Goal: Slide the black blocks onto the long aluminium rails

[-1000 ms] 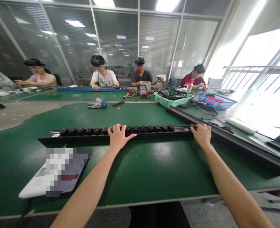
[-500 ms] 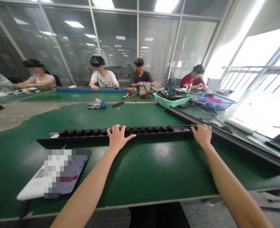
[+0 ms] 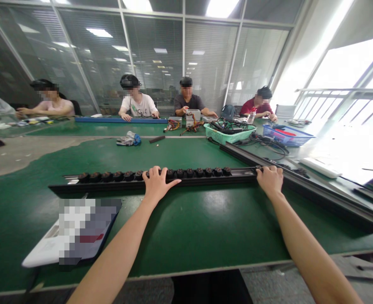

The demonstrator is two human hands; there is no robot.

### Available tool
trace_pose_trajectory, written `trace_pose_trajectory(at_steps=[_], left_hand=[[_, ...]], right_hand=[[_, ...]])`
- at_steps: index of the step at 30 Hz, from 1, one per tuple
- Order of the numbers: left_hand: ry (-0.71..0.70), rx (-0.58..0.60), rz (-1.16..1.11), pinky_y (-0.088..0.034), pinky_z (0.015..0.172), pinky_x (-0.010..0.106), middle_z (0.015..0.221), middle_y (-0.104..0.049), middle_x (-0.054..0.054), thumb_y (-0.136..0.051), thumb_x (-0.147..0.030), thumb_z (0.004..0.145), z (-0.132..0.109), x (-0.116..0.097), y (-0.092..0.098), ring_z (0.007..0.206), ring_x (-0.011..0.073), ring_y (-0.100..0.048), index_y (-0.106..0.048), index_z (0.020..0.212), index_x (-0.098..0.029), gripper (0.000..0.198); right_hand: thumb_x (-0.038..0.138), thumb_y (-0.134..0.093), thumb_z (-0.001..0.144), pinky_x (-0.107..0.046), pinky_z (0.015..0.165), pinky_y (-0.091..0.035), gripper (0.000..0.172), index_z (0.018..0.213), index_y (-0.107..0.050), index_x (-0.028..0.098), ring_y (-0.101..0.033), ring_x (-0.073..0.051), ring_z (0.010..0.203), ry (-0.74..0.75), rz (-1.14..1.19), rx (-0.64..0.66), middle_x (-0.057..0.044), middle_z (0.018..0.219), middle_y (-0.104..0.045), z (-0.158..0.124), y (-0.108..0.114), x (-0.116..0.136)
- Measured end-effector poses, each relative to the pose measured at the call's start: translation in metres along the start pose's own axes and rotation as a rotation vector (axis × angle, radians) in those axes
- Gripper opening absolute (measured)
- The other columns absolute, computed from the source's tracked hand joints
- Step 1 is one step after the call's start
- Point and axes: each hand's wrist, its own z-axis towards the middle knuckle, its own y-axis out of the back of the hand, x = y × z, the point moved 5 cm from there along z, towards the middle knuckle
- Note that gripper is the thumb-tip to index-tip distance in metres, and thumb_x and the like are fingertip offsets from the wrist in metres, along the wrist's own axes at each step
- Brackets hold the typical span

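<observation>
Black rail (image 3: 212, 179), left hand (image 3: 156, 184), right hand (image 3: 270, 180) atop

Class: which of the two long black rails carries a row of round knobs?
The nearer rail, crosswise under the left hand and right hand; the other rail runs diagonally at right.

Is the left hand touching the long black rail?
Touching. The head view shows the left hand lying on the black rail, fingers over its top.
</observation>
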Motion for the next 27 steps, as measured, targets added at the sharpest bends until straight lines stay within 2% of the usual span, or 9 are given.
trace_pose_trajectory(at_steps=[27], left_hand=[[-0.006, -0.005, 0.003, -0.030, 0.108, 0.058, 0.128, -0.054, 0.020, -0.041, -0.085, 0.086, 0.001, -0.001, -0.001, 0.121, 0.0375, -0.047, -0.064, 0.131, -0.018, 0.084]], right_hand=[[0.040, -0.040, 0.097, -0.048, 0.092, -0.040, 0.053, 0.119, -0.070, 0.003, -0.047, -0.041, 0.117, -0.068, 0.008, 0.009, -0.028, 0.123, -0.059, 0.005, -0.005, -0.011]])
